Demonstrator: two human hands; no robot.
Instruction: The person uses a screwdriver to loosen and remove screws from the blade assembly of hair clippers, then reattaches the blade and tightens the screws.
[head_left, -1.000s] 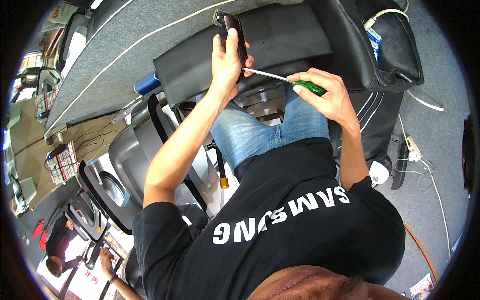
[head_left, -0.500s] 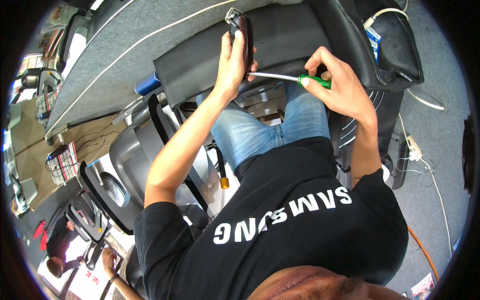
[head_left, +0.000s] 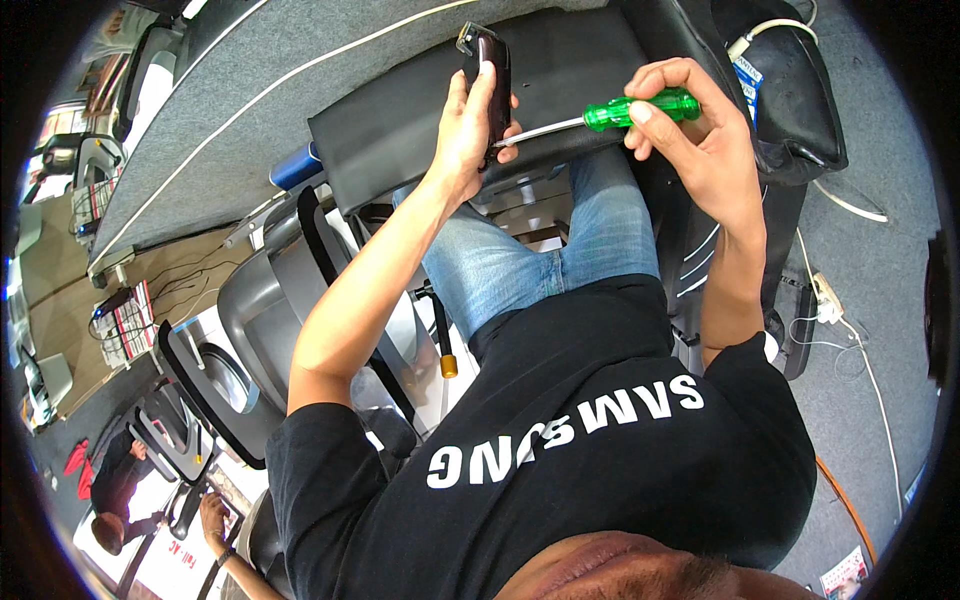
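Gripping in my right hand [head_left: 712, 150]: green-handled screwdriver [head_left: 610, 115], fingers curled on its handle. In my left hand [head_left: 463, 133], fingers closed around: dark hair clipper [head_left: 499, 90], partly hidden by palm and thumb. Screwdriver tip at the clipper's near end; contact I cannot make out. Beneath: black padded seat [head_left: 570, 60], blocking view of my knees. Farther: white corded block [head_left: 828, 300]; co-worker [head_left: 115, 495], small, indistinct.

Before me I see a black bench [head_left: 385, 130], with something blue [head_left: 294, 167] just beside its left end; beyond it a white cord [head_left: 320, 60] runs over a grey surface; to my left stands a grey chair [head_left: 265, 315], and farther off a person [head_left: 115, 495]; to my right I see a white socket [head_left: 827, 303] and an orange cord [head_left: 848, 502] on the floor [head_left: 880, 270].
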